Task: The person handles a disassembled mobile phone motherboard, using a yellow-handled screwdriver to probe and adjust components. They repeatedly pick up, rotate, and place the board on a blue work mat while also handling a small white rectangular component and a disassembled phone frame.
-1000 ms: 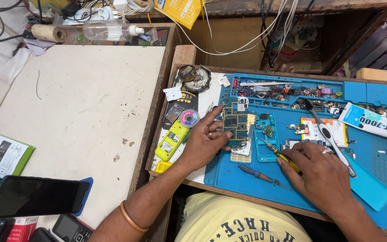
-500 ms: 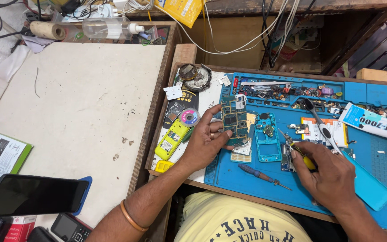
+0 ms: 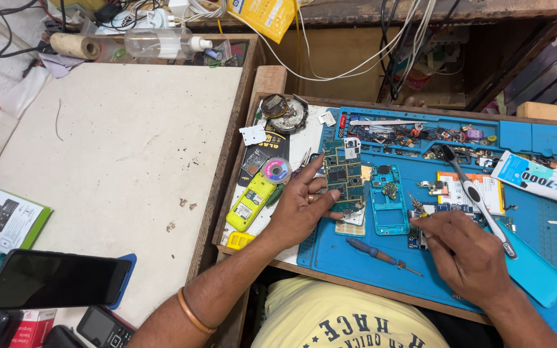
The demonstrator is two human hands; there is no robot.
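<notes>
Green circuit board [image 3: 344, 175] now lifted higher in left hand [image 3: 299, 209].

Matt blue rubbery mat [image 3: 356, 254], worn wooden tray edge [image 3: 230, 174], glossy phone screen [image 3: 53, 280]

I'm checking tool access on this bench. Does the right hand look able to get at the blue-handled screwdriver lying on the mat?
Probably yes. The blue-handled screwdriver lies bare on the blue mat, just left of the right hand, with nothing over it, though that hand seems to pinch a small tool already.
</notes>
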